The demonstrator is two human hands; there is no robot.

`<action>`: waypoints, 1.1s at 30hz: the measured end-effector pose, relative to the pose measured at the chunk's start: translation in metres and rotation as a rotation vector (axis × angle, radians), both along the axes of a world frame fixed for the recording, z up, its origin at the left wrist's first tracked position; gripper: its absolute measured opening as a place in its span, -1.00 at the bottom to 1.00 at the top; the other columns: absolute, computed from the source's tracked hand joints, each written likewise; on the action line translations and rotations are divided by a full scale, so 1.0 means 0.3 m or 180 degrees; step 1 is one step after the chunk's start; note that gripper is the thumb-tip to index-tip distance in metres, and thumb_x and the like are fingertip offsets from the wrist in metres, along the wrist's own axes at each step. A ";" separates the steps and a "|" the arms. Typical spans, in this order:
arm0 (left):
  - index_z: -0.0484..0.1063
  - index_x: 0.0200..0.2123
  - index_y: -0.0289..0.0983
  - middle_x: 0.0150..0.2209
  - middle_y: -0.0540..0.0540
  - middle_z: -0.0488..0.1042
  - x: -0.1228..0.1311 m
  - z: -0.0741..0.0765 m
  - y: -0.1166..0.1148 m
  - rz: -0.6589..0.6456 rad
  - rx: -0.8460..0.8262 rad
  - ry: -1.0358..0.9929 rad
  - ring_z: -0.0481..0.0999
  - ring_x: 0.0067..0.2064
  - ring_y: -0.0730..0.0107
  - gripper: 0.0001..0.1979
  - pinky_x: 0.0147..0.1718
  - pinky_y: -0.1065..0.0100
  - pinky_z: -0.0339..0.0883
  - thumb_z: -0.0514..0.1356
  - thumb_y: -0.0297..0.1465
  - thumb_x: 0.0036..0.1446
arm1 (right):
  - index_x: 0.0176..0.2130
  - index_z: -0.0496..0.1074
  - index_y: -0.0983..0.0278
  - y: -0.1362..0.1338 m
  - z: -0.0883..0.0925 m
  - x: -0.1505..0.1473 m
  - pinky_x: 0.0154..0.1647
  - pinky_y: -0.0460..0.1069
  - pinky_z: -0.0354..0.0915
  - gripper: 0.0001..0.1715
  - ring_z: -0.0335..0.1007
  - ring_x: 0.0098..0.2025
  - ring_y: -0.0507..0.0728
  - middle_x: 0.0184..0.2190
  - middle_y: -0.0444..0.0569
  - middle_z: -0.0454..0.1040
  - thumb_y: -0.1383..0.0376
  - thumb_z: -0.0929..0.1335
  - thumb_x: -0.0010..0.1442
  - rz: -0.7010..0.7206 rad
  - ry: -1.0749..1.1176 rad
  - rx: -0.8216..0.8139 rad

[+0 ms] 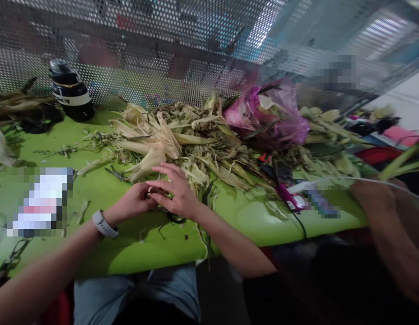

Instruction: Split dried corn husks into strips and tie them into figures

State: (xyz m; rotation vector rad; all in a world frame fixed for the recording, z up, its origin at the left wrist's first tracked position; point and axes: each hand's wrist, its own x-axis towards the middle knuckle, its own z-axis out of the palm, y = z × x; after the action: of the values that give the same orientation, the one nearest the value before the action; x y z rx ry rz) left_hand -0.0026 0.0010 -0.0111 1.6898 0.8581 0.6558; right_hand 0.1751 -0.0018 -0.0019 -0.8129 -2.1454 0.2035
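Observation:
My left hand (144,197), with a pale watch band (105,224) at the wrist, is closed above the green table (135,253). Against it comes my right hand (177,192), thumb and index finger drawn together at the left fingertips while the other fingers stretch out. A tiny pale spot shows between the fingers; what they hold is too small to make out. Right behind the hands lies a heap of dry corn husks (162,142). Below my right hand, a dark curved piece (176,220) is partly hidden.
A dark bottle (74,97) stands back left, near a blurred-out phone (40,201) with a chain. A pink plastic bag (263,115) rests on the husks before a perforated metal screen (182,58). At right are a purple device (290,198) with a cable and another person's arm (382,216).

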 end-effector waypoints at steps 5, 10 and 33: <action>0.43 -0.26 -0.33 -0.39 -0.04 0.45 0.003 0.025 -0.009 -0.0199 -0.0151 -0.0089 0.36 -0.41 0.46 -0.73 -0.41 0.41 0.29 0.20 -0.21 0.14 | -0.26 0.52 0.14 0.003 -0.010 0.000 0.22 0.18 0.19 -0.88 0.37 0.08 0.14 -0.21 -0.08 0.57 0.26 0.34 0.27 -0.0136 0.0724 -0.0343; 0.39 -0.44 -0.31 -0.54 0.01 0.34 -0.005 0.050 -0.003 -0.0256 0.0079 0.0125 0.27 -0.51 0.51 -0.62 -0.49 0.44 0.19 0.09 -0.12 0.23 | -0.28 0.44 0.19 -0.010 -0.019 -0.011 0.23 0.16 0.17 -0.89 0.45 -0.08 0.10 -0.26 -0.07 0.55 0.21 0.35 0.26 -0.0378 0.1289 -0.0786; 0.43 -0.31 -0.30 -0.55 0.06 0.21 -0.012 0.034 0.009 -0.0119 -0.0318 -0.0185 0.17 -0.53 0.55 -0.67 -0.56 0.48 0.07 0.16 -0.12 0.19 | -0.46 0.39 0.27 0.033 -0.010 0.029 -0.32 -0.07 0.23 -0.62 0.30 -0.41 0.02 -0.51 -0.13 0.41 0.03 0.36 0.18 -0.0325 0.1199 -0.1814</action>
State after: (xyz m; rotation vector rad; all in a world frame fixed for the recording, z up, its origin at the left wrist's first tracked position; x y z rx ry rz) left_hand -0.0060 0.0037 -0.0010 1.5859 0.8035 0.6238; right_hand 0.1839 0.0080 -0.0049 -1.0977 -1.6949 0.8706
